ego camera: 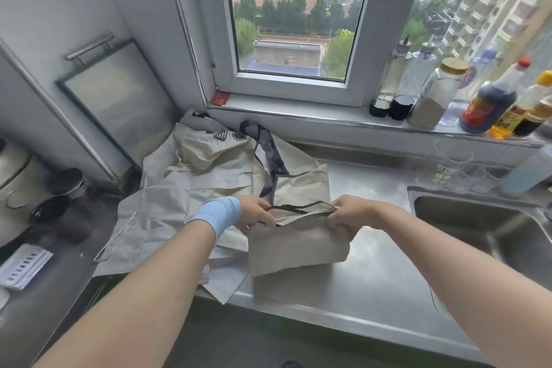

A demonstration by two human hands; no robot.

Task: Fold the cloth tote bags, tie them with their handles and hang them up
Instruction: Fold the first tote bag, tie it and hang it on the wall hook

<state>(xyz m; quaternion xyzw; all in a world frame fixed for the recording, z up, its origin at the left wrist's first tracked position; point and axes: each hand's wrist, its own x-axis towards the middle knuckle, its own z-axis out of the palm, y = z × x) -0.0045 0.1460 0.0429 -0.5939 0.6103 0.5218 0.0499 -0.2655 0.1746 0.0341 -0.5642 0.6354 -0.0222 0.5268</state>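
**Now both grips hold the folded tote by its top edge**

Far left, a slip of paper (22,266) printed with dark bars lies flat near a round dark lid (64,179). Behind them a metal-framed glass board (119,98) leans against the wall. Next comes the pile of tote bags (191,176): crumpled beige cloth, creased all over, with limp black handles (268,155) snaking across it. Your left grip (257,213), a pale blue band on its wrist, pinches one top corner of the folded tote bag (295,245). Your right grip (349,213) is curled round the other corner. A thin black strap (301,207) stretches between them. The tote is a coarse beige rectangle over the brushed steel tabletop (373,278), between the pile and the sink (493,233). Clear glasses (454,164) and sauce bottles (490,104) stand at the right.
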